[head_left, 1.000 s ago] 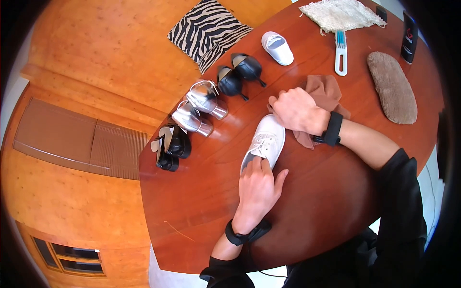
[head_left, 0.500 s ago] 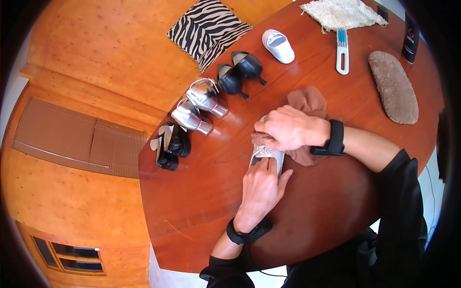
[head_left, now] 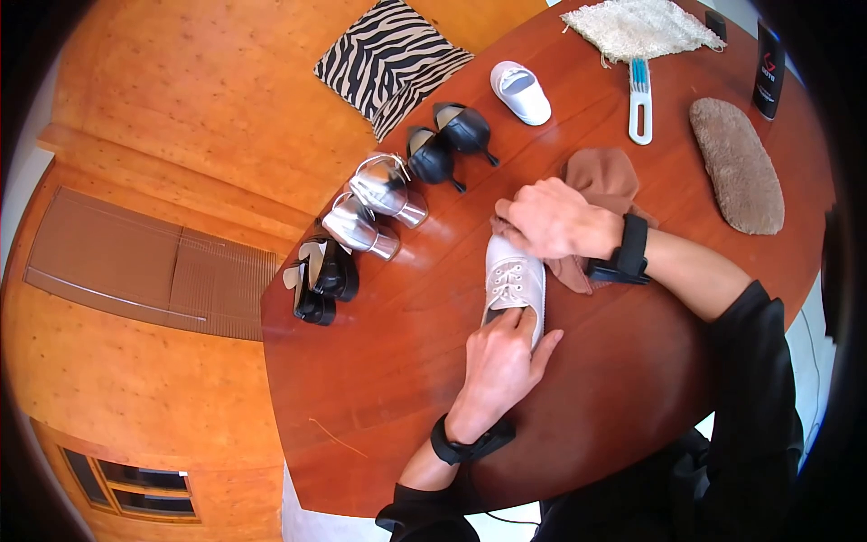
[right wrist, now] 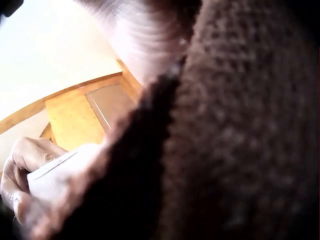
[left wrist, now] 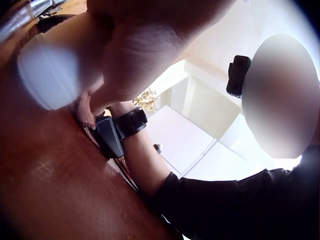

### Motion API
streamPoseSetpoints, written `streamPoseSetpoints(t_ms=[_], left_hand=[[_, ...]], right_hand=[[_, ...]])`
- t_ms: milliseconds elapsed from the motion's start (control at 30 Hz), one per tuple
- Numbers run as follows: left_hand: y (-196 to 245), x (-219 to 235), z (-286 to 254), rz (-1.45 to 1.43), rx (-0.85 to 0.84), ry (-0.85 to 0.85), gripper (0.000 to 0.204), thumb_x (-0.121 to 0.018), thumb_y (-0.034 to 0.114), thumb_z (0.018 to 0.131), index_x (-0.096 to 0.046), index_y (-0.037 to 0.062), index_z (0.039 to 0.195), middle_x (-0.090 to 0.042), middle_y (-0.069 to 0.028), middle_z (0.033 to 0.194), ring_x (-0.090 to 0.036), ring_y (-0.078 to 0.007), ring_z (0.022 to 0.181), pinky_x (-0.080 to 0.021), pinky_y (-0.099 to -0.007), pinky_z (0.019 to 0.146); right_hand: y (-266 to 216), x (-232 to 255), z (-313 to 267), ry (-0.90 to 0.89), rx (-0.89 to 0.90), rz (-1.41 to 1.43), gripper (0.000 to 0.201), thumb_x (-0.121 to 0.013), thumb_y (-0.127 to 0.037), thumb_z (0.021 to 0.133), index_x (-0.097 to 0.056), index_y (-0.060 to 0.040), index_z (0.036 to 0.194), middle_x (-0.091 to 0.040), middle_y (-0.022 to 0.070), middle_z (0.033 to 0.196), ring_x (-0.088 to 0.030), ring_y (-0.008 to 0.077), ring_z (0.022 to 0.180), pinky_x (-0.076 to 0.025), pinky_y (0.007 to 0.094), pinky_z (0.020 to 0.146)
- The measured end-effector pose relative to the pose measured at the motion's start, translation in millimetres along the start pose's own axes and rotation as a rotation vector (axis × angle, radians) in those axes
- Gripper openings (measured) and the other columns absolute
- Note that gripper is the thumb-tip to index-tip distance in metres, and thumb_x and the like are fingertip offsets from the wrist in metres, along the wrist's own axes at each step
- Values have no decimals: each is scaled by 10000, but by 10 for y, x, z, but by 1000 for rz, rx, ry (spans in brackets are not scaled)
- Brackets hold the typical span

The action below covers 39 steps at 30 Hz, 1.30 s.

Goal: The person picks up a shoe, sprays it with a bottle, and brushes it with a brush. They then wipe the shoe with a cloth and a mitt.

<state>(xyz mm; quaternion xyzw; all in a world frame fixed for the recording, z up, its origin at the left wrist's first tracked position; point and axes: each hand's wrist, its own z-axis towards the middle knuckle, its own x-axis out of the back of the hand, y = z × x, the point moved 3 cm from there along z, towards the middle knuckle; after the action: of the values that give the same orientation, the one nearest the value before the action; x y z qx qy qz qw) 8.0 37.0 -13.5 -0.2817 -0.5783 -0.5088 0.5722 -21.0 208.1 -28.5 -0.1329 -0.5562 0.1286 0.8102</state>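
A white lace-up shoe point(head_left: 511, 283) lies on the brown table, its toe pointing away from the person. My left hand point(head_left: 501, 366) has its fingers inside the shoe's opening and holds it, with the thumb outside. At the toe, my right hand point(head_left: 555, 219) grips a brown cloth point(head_left: 603, 174), part of which spreads out beside and behind that hand. In the right wrist view the cloth point(right wrist: 240, 120) fills much of the picture, with the white shoe point(right wrist: 55, 180) and left hand point(right wrist: 25, 165) beyond it. The shoe's toe is partly hidden by the right hand.
Along the far edge stand black shoes point(head_left: 327, 271), silver heels point(head_left: 384, 185), black heels point(head_left: 462, 129) and another white shoe point(head_left: 533, 104). To the upper right lie a brush point(head_left: 640, 113), a cream cloth point(head_left: 641, 27), a brown fuzzy pad point(head_left: 739, 167) and a black tube point(head_left: 769, 72).
Right hand and cloth have moved from over the laces back up to the toe, exposing the laces. The shoe and left hand have shifted slightly right.
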Motion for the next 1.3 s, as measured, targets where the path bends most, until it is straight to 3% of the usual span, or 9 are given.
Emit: streamPoseSetpoints(t_ms=[67, 233, 500, 633, 800, 867, 967, 1133, 1300], left_hand=[[34, -5, -7, -5, -21, -8, 266, -699, 219, 765, -612, -23, 833, -586, -158, 729, -589, -346, 620, -472, -400, 527], [123, 0, -17, -59, -71, -9, 261, -686, 221, 776, -603, -26, 786, -578, -153, 742, -588, -330, 618, -478, -394, 528], [101, -21, -37, -18, -58, -23, 262, -704, 231, 764, -604, -12, 756, -564, -137, 690, -576, -327, 577, -458, -395, 489], [100, -19, -27, -26, -74, 1, 268, -707, 230, 762, -602, -15, 735, -561, -137, 674, -572, -326, 562, -452, -394, 479], [81, -16, -23, -41, -62, -15, 267, -711, 228, 758, -603, -15, 739, -566, -137, 669, -575, -325, 564, -452, -389, 477], [73, -9, -12, -48, -56, -9, 271, -713, 235, 756, -604, -13, 742, -569, -136, 668, -577, -325, 567, -453, -389, 481], [35, -10, 5, -84, -75, 17, 271, -712, 243, 757, -606, -6, 745, -572, -136, 671, -576, -327, 568, -455, -390, 490], [25, -6, -1, -94, -75, 18, 268, -710, 248, 758, -605, 2, 739, -565, -135, 661, -571, -323, 564, -452, -388, 496], [-7, -11, 9, -97, -73, 15, 273, -712, 251, 759, -601, 4, 728, -560, -133, 657, -562, -322, 554, -445, -385, 490]], right_hand=[[-147, 51, -29, -87, 130, 192, 197, -556, -241, 801, -586, -46, 803, -605, 156, 637, -600, 344, 605, -474, 439, 544], [-439, 88, -125, -275, 223, 139, 159, -558, -202, 767, -625, -71, 826, -631, 143, 725, -618, 324, 683, -491, 434, 624], [-37, -10, 5, -55, 74, 69, 153, -565, -214, 779, -616, -82, 837, -619, 134, 652, -617, 330, 634, -482, 435, 574], [129, 9, 28, -135, -22, -75, 204, -535, -223, 802, -641, -56, 854, -645, 159, 730, -637, 327, 715, -499, 415, 645], [-37, 53, -10, -181, 7, -11, 214, -538, -219, 802, -629, -30, 844, -640, 181, 746, -634, 339, 741, -495, 431, 645], [-155, 47, -39, -110, 94, 64, 152, -577, -204, 759, -614, -77, 834, -616, 131, 657, -612, 323, 631, -478, 432, 558], [-408, 87, -122, -217, 241, 208, 184, -558, -194, 750, -618, -33, 815, -627, 173, 701, -620, 348, 687, -492, 445, 636], [-315, 29, -105, -144, 261, 210, 152, -570, -186, 732, -598, -61, 815, -600, 145, 633, -598, 339, 606, -471, 444, 547], [-28, -11, -8, -28, 109, 56, 173, -573, -223, 769, -599, -63, 827, -597, 149, 623, -605, 333, 609, -474, 434, 552]])
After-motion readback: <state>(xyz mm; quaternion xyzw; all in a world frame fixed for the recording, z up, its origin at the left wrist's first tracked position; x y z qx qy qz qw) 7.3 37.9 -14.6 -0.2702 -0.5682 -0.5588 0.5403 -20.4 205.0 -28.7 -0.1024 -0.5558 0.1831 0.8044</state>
